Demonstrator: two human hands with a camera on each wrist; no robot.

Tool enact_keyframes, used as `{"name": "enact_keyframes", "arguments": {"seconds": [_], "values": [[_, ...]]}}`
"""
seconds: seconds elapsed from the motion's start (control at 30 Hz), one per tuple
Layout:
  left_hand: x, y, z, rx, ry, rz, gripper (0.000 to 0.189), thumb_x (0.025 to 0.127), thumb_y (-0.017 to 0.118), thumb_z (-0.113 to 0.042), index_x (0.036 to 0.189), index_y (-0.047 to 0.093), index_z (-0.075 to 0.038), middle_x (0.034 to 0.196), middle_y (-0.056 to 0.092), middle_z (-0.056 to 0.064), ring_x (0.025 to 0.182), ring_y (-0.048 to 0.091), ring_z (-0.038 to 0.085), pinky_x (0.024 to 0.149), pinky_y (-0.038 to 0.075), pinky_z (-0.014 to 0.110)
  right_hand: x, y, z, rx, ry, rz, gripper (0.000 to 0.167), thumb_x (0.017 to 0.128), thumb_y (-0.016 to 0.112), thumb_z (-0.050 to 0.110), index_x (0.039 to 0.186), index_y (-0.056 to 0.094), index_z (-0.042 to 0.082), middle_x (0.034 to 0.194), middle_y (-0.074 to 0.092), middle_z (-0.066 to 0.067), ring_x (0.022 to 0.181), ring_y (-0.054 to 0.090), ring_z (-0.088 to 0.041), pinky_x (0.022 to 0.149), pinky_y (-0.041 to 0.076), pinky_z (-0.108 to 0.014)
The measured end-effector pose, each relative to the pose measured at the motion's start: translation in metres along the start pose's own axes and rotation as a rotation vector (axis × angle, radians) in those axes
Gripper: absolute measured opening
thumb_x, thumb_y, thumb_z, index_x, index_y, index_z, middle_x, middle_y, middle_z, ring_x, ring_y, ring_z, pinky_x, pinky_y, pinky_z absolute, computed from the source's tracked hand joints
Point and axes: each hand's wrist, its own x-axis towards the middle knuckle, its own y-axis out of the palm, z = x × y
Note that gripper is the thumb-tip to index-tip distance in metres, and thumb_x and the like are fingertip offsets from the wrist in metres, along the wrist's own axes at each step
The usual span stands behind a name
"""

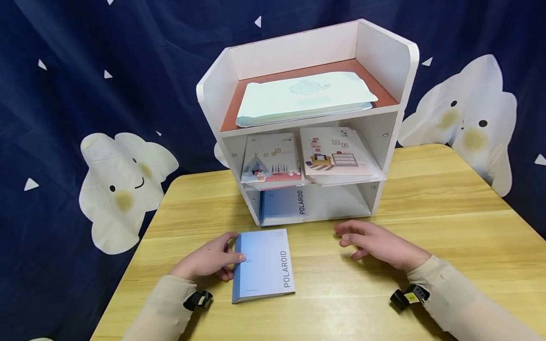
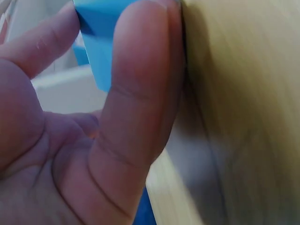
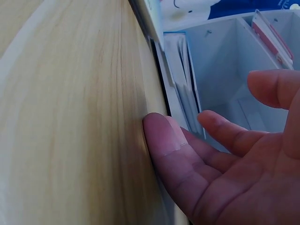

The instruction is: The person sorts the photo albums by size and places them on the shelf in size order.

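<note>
A blue-and-white photo album (image 1: 266, 265) marked POLAROID lies flat on the table in front of a small white shelf unit. At its spine is my left hand (image 1: 213, 258), thumb over the cover and fingers around the left edge. The left wrist view shows that thumb (image 2: 140, 84) large, with the album's blue corner (image 2: 101, 51) held between thumb and finger. My right hand (image 1: 375, 241) hovers low over the table by the shelf's right front, fingers spread and loosely bent, holding nothing. In the right wrist view its fingers (image 3: 164, 136) show close to the tabletop.
The white shelf unit (image 1: 386, 142) has three levels. A pale whale-print packet (image 1: 307, 97) lies on top, illustrated booklets (image 1: 273, 158) fill the middle, and another blue POLAROID album (image 1: 279, 204) lies at the bottom left. Behind the wooden table (image 1: 204, 199) hangs a dark blue curtain (image 1: 149, 57).
</note>
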Motion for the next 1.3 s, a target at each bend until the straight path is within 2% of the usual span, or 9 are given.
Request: {"name": "enact_keyframes", "arguments": {"seconds": [0.5, 0.8, 0.9, 1.0, 1.13, 1.3], "values": [[0.026, 0.043, -0.036, 0.004, 0.080, -0.014, 0.086, 0.094, 0.073, -0.038, 0.158, 0.026, -0.004, 0.090, 0.060, 0.017, 0.061, 0.069, 0.027, 0.055, 0.060, 0.040, 0.003, 0.000, -0.003, 0.006, 0.011, 0.003, 0.051, 0.104, 0.056, 0.021, 0.144, 0.046, -0.010, 0.144, 0.050, -0.027, 0.121, 0.055, -0.037, 0.084, 0.059, -0.041], [0.039, 0.067, -0.056, 0.032, 0.120, -0.015, 0.085, 0.094, 0.073, -0.040, 0.158, 0.028, -0.008, 0.087, 0.062, 0.015, 0.060, 0.069, 0.027, 0.056, 0.059, 0.039, 0.004, 0.001, -0.003, -0.003, 0.026, -0.011, 0.050, 0.104, 0.056, 0.019, 0.143, 0.047, -0.011, 0.144, 0.050, -0.027, 0.115, 0.059, -0.034, 0.082, 0.059, -0.041], [0.042, 0.072, -0.059, 0.022, 0.133, -0.010, 0.085, 0.094, 0.073, -0.041, 0.159, 0.028, -0.008, 0.086, 0.063, 0.014, 0.060, 0.069, 0.028, 0.057, 0.059, 0.039, 0.006, 0.001, -0.002, -0.008, 0.040, -0.012, 0.050, 0.103, 0.057, 0.020, 0.142, 0.048, -0.011, 0.139, 0.053, -0.026, 0.107, 0.063, -0.033, 0.080, 0.059, -0.040], [0.044, 0.076, -0.060, -0.004, 0.141, -0.001, 0.086, 0.093, 0.074, -0.040, 0.159, 0.027, -0.009, 0.085, 0.063, 0.016, 0.060, 0.069, 0.029, 0.056, 0.059, 0.040, 0.007, 0.000, -0.002, -0.004, 0.048, -0.003, 0.051, 0.103, 0.057, 0.022, 0.142, 0.048, -0.011, 0.138, 0.055, -0.025, 0.105, 0.064, -0.033, 0.081, 0.059, -0.040], [0.046, 0.076, -0.058, -0.037, 0.157, 0.017, 0.086, 0.093, 0.075, -0.036, 0.159, 0.026, -0.008, 0.087, 0.062, 0.016, 0.061, 0.070, 0.029, 0.055, 0.060, 0.040, 0.005, -0.003, -0.003, 0.090, 0.058, 0.051, 0.053, 0.106, 0.053, 0.026, 0.143, 0.046, -0.011, 0.139, 0.055, -0.026, 0.117, 0.061, -0.035, 0.086, 0.058, -0.043], [0.047, 0.074, -0.058, -0.048, 0.159, 0.044, 0.088, 0.093, 0.076, -0.032, 0.160, 0.023, -0.007, 0.088, 0.063, 0.016, 0.064, 0.070, 0.029, 0.057, 0.060, 0.040, 0.004, -0.002, -0.003, 0.293, 0.080, 0.173, 0.055, 0.108, 0.048, 0.027, 0.145, 0.041, -0.013, 0.140, 0.055, -0.027, 0.125, 0.058, -0.034, 0.094, 0.054, -0.049]]}}
